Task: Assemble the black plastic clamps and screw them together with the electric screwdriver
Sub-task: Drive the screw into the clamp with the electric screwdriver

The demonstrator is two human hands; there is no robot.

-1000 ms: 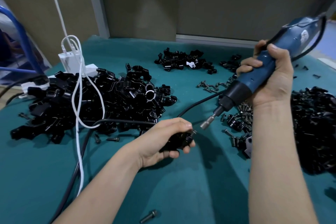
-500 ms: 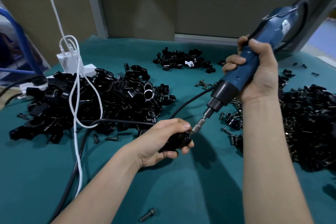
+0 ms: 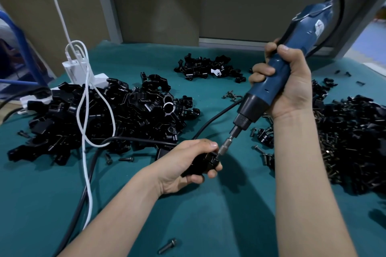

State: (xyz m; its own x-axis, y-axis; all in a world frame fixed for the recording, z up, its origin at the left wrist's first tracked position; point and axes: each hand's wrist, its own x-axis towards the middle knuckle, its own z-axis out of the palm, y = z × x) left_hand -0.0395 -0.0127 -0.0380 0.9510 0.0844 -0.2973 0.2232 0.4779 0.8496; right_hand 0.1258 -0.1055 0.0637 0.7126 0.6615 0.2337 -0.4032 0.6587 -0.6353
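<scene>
— Status of the left hand [image 3: 183,165]?
— It grips one black clamp [image 3: 203,164], fingers and thumb curled round it, low over the green table [image 3: 188,215] near the front centre. Most of the clamp is hidden inside the fist.
— And the right hand [image 3: 290,87]?
— Wrapped round the blue screwdriver [image 3: 309,27], fingers closed on the lower body. The tool is tilted, its top leaning up and to the right, its metal bit [image 3: 226,144] pointing down and left. The bit tip meets the end of the held clamp, just beside the left thumb tip. Whether a screw sits under the bit, I cannot tell.
— Stock on the table?
— A large heap of black parts [image 3: 104,123] at left, a smaller heap [image 3: 206,68] at far centre, and a third heap [image 3: 355,137] mixed with screws at right, beyond the right forearm. One loose screw [image 3: 167,246] lies alone near the front edge, well apart from both hands.
— Cables?
— A black cord [image 3: 211,119] runs from behind the screwdriver across the table, past the left hand, towards the front left. A white cable [image 3: 87,152] loops over the large heap from a white charger [image 3: 73,69] at far left.
</scene>
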